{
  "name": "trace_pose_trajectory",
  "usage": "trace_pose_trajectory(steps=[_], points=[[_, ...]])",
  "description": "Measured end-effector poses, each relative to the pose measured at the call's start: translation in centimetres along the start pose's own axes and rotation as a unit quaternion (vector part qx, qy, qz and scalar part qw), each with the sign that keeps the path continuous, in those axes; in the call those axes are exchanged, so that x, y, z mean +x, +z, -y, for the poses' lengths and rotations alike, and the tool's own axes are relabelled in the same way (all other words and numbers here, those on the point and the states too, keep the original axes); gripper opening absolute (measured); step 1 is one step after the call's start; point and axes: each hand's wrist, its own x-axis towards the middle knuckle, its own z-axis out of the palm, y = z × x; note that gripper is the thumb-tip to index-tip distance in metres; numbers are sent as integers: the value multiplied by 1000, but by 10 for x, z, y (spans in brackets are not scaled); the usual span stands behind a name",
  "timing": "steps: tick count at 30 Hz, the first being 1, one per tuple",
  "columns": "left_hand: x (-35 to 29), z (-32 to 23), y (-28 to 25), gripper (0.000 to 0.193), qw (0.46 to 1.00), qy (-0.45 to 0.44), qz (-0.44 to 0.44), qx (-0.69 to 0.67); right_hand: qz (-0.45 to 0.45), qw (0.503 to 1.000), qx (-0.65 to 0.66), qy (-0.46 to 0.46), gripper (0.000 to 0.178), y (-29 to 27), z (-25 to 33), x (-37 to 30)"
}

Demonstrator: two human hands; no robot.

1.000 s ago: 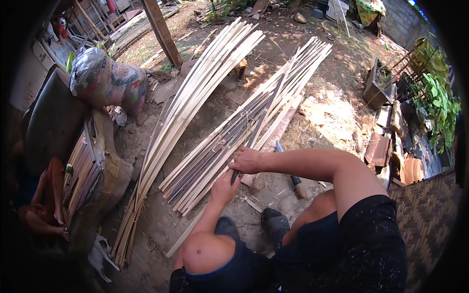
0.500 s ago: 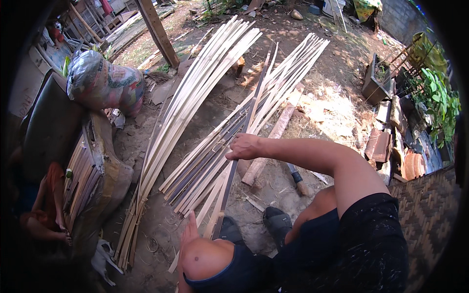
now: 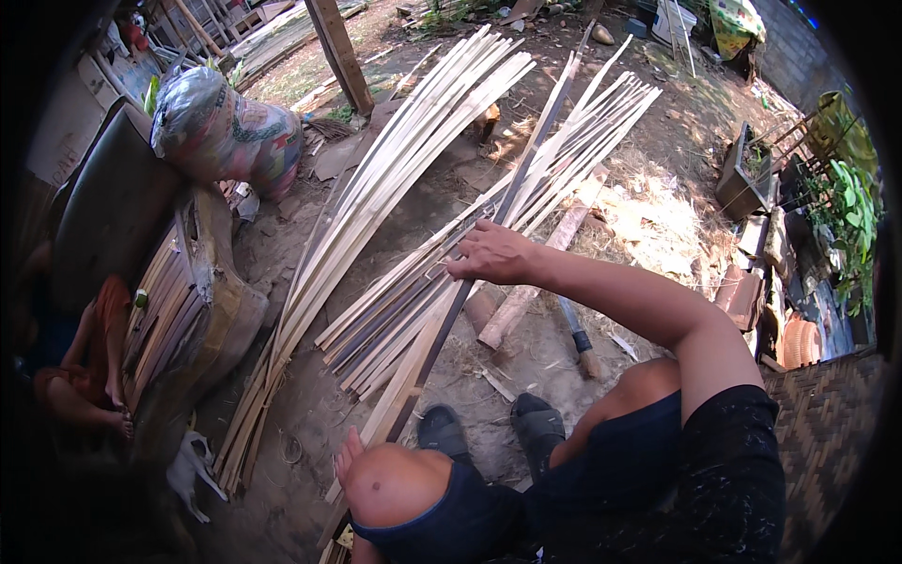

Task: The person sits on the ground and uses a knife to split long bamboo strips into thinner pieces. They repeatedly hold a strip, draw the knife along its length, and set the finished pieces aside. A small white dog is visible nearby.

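Observation:
My right hand (image 3: 490,254) is closed round a long, dark-faced bamboo strip (image 3: 538,141), which slants from far right down toward my left knee. Beside that knee, my left hand (image 3: 348,455) shows only partly, its fingers stretched out near pale bamboo strips (image 3: 406,385); the knee hides the rest of it. Under the held strip lies a loose pile of pale and dark bamboo strips (image 3: 385,324). To its left, a longer bundle of pale strips (image 3: 376,197) lies on the ground, gathered at its near end.
Right of the pile lie a thick bamboo pole (image 3: 526,305) and a wooden-handled knife (image 3: 575,334). A stuffed plastic sack (image 3: 225,132) and a wooden post (image 3: 338,56) stand left. A person's legs (image 3: 99,357) and a white-and-dark animal (image 3: 194,473) are at far left. Planters (image 3: 747,174) line the right.
The dark strip has shifted forward, its far end now reaching higher in the view. My right hand, still gripping it, is slightly higher and further right. The whole view has shifted a little.

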Motion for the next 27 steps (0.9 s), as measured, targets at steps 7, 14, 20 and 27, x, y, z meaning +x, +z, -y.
trace_pose_trajectory(steps=[7,14,20,27], points=[[-14,4,24,61,1000,9,-7,-13,172,984,30,39,8,67,-6,-40],[-1,25,20,53,999,24,2,28,67,996,47,31,7,56,0,-12],[34,4,34,55,996,40,83,-3,277,948,-85,131,12,80,-6,-46],[41,-19,14,55,984,-25,179,13,227,963,142,-2,100,31,101,10]])
